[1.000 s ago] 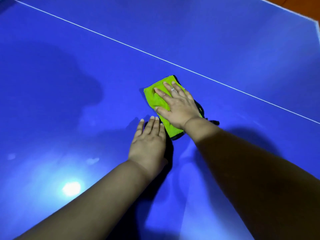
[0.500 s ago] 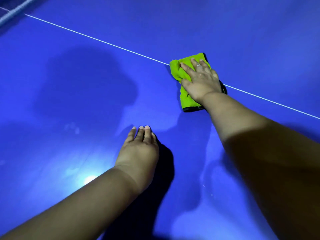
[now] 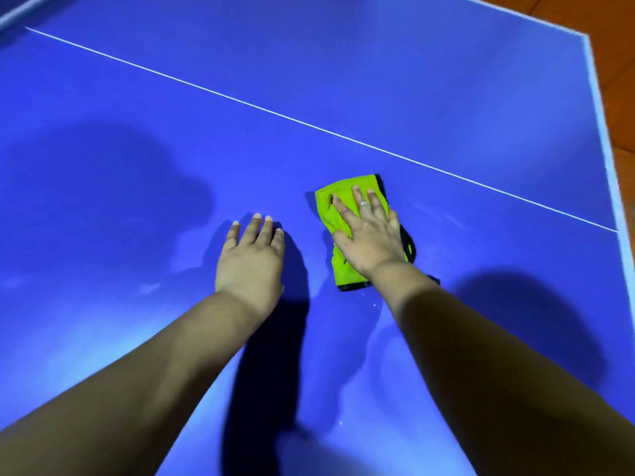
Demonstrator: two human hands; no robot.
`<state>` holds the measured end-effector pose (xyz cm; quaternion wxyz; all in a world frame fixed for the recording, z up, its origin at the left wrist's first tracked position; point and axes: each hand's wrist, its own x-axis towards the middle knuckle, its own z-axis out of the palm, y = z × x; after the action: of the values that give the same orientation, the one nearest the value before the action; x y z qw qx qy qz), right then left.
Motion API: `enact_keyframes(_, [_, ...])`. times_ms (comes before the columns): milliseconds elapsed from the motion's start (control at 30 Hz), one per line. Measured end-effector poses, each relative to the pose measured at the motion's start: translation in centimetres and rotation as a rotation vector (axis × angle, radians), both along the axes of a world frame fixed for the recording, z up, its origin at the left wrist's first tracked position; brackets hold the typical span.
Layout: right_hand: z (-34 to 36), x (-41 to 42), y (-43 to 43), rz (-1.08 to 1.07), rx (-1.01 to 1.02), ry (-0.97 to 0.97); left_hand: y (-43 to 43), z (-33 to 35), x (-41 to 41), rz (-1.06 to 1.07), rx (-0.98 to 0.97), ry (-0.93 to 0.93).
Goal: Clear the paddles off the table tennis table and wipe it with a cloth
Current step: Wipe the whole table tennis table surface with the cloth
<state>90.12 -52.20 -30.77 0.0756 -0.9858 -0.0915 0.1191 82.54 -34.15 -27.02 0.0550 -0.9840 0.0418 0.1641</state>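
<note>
It was the wiping step. The right hand (image 3: pixel 369 235) pressed the cloth (image 3: pixel 329 206) flat on the worktop (image 3: pixel 446 97), fingers (image 3: pixel 342 209) a little spread. The left hand (image 3: pixel 251 259) lay flat nearby. Next, probably, slide the cloth somewhere unwiped.

my right hand (image 3: pixel 369 235) covering much of the green cloth (image 3: pixel 335 207), both my forearms cut off below, bench (image 3: pixel 446 80) running past the frame's left

Single head cam, wide-angle.
Looks forward and down onto the table (image 3: pixel 412 80) from close range; the table's far-right corner and the floor (image 3: pixel 620 97) are in frame.
</note>
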Motion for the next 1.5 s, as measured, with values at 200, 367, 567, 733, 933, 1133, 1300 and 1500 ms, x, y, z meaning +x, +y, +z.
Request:
enact_keyframes(200, [0.7, -10.7, 1.1, 0.053, 0.004, 0.009, 2.4, 0.2, -8.9, 0.05, -0.057, -0.059])
enact_keyframes(367, [0.8, -19.2, 2.6, 0.045, -0.002, -0.001, 5.1, 0.9, -16.4, 0.074, -0.067, -0.014])
enact_keyframes(567, [1.0, -29.2, 4.6, 0.115, -0.023, 0.027, 7.5, 2.5, -26.0, 0.072, -0.126, -0.011])
enact_keyframes(733, [1.2, -38.0, 6.9, 0.152, -0.011, 0.013, 9.5, 3.0, -34.3, 0.071, -0.183, -0.008])
enact_keyframes(933, [2.0, -47.3, 7.6, 0.266, 0.012, 0.046, 9.0, 5.2, -38.7, 0.012, -0.12, 0.062])
enact_keyframes(1133, [3.0, -50.7, 3.1, 0.378, -0.043, 0.1, 7.2, 5.8, -38.6, -0.044, -0.091, 0.149])
enact_keyframes(1300, [2.6, -49.2, 0.5, 0.444, -0.023, 0.104, 5.7, 5.3, -37.3, -0.088, -0.101, 0.179])
enact_keyframes(1500, [1.7, -39.9, -1.6, 0.465, 0.034, 0.007, 2.4, 3.4, -31.4, -0.087, -0.117, 0.161])
